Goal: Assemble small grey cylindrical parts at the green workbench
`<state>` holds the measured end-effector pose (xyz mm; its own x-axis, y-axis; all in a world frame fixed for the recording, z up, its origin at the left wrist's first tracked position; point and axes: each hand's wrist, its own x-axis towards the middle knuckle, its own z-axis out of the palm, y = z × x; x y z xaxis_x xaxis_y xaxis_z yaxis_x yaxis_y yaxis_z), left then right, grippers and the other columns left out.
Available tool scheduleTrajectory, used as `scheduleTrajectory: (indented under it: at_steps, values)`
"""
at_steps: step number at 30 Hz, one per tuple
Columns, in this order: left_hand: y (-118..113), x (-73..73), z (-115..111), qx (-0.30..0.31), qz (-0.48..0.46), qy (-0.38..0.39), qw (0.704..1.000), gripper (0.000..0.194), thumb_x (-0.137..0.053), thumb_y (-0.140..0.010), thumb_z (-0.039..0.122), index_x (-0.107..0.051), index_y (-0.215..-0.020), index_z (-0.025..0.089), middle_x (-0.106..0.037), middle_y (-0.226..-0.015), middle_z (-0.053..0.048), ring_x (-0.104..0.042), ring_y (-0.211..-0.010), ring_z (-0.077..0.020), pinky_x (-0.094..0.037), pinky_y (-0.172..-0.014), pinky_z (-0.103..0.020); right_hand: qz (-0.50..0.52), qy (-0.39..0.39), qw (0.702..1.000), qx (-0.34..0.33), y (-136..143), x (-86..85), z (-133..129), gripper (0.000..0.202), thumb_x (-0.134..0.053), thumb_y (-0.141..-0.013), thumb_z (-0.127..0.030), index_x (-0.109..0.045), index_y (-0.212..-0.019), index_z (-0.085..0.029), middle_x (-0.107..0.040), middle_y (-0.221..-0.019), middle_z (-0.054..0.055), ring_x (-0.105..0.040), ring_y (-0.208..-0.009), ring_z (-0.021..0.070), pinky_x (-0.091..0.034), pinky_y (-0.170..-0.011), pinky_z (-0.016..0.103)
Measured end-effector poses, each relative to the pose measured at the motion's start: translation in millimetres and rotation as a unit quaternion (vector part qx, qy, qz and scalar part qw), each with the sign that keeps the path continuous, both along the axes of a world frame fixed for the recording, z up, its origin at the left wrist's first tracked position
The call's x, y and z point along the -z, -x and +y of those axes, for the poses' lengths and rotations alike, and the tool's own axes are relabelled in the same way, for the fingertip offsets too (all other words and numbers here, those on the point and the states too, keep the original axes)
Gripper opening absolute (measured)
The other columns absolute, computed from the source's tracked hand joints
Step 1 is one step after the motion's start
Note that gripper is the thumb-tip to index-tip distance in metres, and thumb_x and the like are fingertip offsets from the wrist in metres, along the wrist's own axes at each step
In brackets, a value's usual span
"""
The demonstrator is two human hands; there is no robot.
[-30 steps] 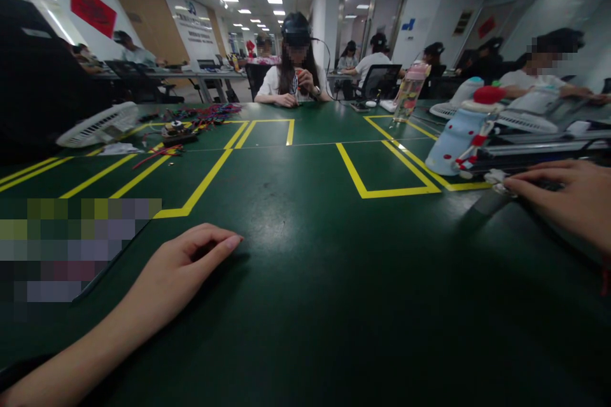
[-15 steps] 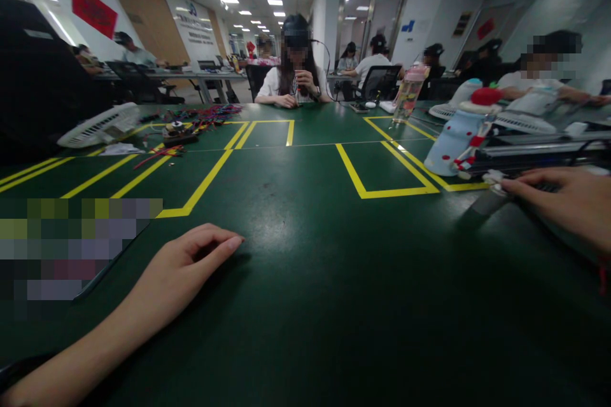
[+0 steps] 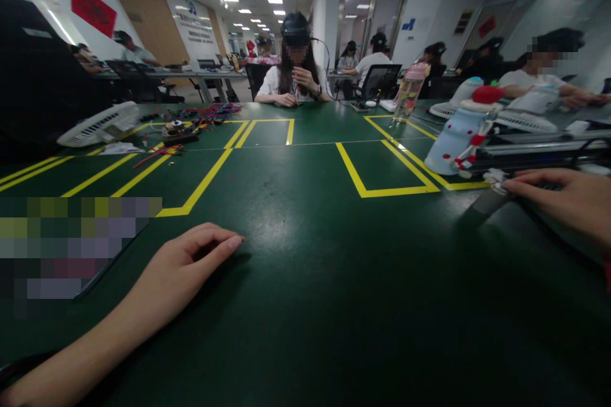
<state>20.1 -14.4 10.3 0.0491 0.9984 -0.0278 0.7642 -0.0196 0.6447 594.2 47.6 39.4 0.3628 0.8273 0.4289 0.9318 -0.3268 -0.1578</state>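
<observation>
My left hand (image 3: 198, 261) rests on the dark green table, with its thumb and fingertips pressed together. Whatever may be between those fingertips is too small to make out. At the right edge, my right hand (image 3: 566, 194) pinches a small white crumpled thing (image 3: 495, 178) between thumb and fingers. Below this, a greyish see-through patch (image 3: 480, 206) slants down to the left; I cannot tell whether it is part of the same thing. Just beyond the right hand stands a light-blue bottle (image 3: 447, 140) with a red top.
A blurred-out flat item (image 3: 71, 248) lies beside my left forearm. Yellow tape (image 3: 401, 193) marks the table (image 3: 305, 305). Tangled wires (image 3: 214, 114) and a white fan (image 3: 100, 125) are at the far left. A clear bottle (image 3: 409, 95) stands farther back. A person (image 3: 296, 76) sits opposite.
Both hands stay almost in place; the right hand has shifted very slightly, still pinching the white thing. The person opposite has moved a raised hand a little.
</observation>
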Motion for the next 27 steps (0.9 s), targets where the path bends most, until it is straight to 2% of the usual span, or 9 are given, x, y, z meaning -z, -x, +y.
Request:
scheduleTrajectory:
  at_steps: [3, 7, 11, 13, 16, 18, 20, 23, 27]
  values:
    - [1, -0.2, 0, -0.001, 0.004, 0.004, 1.0, 0.042, -0.053, -0.088, 0.062, -0.073, -0.096, 0.026, -0.074, -0.101, -0.002, -0.066, -0.094, -0.0255, -0.049, -0.083, -0.035, 0.074, 0.079, 0.992, 0.064, 20, -12.3, -6, 0.045, -0.06, -0.076, -0.058, -0.076, -0.098, -0.022, -0.072, -0.095, 0.014, -0.061, -0.079, 0.0283, -0.04, -0.067, 0.04]
    - [1, 0.5, 0, 0.0, 0.0, 0.004, 1.0, 0.041, -0.053, -0.089, 0.061, -0.072, -0.097, 0.026, -0.073, -0.103, -0.002, -0.066, -0.095, -0.025, -0.048, -0.083, -0.034, 0.106, 0.09, 0.99, -0.015, 32, -15.3, -11, 0.044, -0.071, -0.07, -0.056, -0.068, -0.093, -0.019, -0.072, -0.096, 0.014, -0.064, -0.077, 0.024, -0.044, -0.07, 0.038]
    - [1, 3.8, 2, 0.006, 0.004, -0.004, 1.0, 0.04, -0.053, -0.09, 0.061, -0.071, -0.096, 0.026, -0.073, -0.102, -0.002, -0.066, -0.097, -0.0255, -0.048, -0.086, -0.035, 0.07, 0.014, 0.995, -0.069, 48, -3.7, -13, 0.042, -0.076, -0.068, -0.05, -0.065, -0.094, -0.019, -0.072, -0.091, 0.012, -0.066, -0.077, 0.0227, -0.048, -0.071, 0.036]
    - [1, 5.1, 3, 0.011, 0.007, -0.012, 1.0, 0.04, -0.053, -0.09, 0.061, -0.071, -0.095, 0.026, -0.074, -0.101, -0.002, -0.066, -0.096, -0.0257, -0.048, -0.085, -0.035, 0.103, -0.047, 0.983, -0.143, 75, 1.6, -17, 0.042, -0.077, -0.069, -0.045, -0.066, -0.1, -0.019, -0.072, -0.096, 0.011, -0.068, -0.079, 0.0209, -0.052, -0.072, 0.033]
    - [0, 4.4, 3, 0.015, 0.014, -0.017, 1.0, 0.04, -0.052, -0.09, 0.061, -0.072, -0.095, 0.026, -0.074, -0.1, -0.002, -0.067, -0.095, -0.0257, -0.049, -0.084, -0.035, 0.181, -0.08, 0.923, -0.33, 137, 6.3, -31, 0.039, -0.075, -0.074, -0.039, -0.065, -0.106, -0.021, -0.07, -0.107, 0.009, -0.069, -0.089, 0.0202, -0.057, -0.08, 0.033]
    - [0, 2.7, 2, 0.014, 0.017, -0.02, 1.0, 0.039, -0.052, -0.09, 0.06, -0.072, -0.094, 0.026, -0.074, -0.1, -0.002, -0.067, -0.094, -0.0255, -0.049, -0.083, -0.035, 0.202, -0.055, 0.864, -0.457, 183, 9.4, -41, 0.032, -0.072, -0.078, -0.035, -0.064, -0.106, -0.022, -0.07, -0.11, 0.007, -0.069, -0.096, 0.0196, -0.057, -0.086, 0.034]
    - [0, 1.7, 1, 0.012, 0.017, -0.021, 1.0, 0.039, -0.053, -0.09, 0.06, -0.073, -0.094, 0.027, -0.074, -0.099, -0.001, -0.067, -0.093, -0.0249, -0.048, -0.081, -0.034, 0.208, -0.016, 0.814, -0.543, 222, 14.2, -50, 0.027, -0.07, -0.08, -0.03, -0.062, -0.105, -0.023, -0.07, -0.11, 0.005, -0.069, -0.099, 0.0173, -0.057, -0.087, 0.032]
    - [5, 4.2, 2, 0.013, 0.011, -0.02, 1.0, 0.038, -0.054, -0.09, 0.06, -0.073, -0.094, 0.027, -0.073, -0.1, -0.001, -0.066, -0.093, -0.0241, -0.048, -0.081, -0.033, 0.208, 0.015, 0.771, -0.602, 255, 25.3, -54, 0.025, -0.066, -0.083, -0.027, -0.058, -0.106, -0.023, -0.069, -0.114, 0.004, -0.067, -0.102, 0.0144, -0.056, -0.09, 0.03]
    - [7, 11.6, 4, 0.027, 0.002, -0.033, 0.999, 0.035, -0.056, -0.09, 0.058, -0.073, -0.097, 0.028, -0.071, -0.104, -0.002, -0.065, -0.097, -0.0244, -0.048, -0.085, -0.035, 0.232, 0.02, 0.763, -0.604, 261, 38.1, -52, 0.033, -0.064, -0.084, -0.028, -0.053, -0.115, -0.023, -0.066, -0.119, 0.006, -0.065, -0.108, 0.0155, -0.054, -0.094, 0.034]
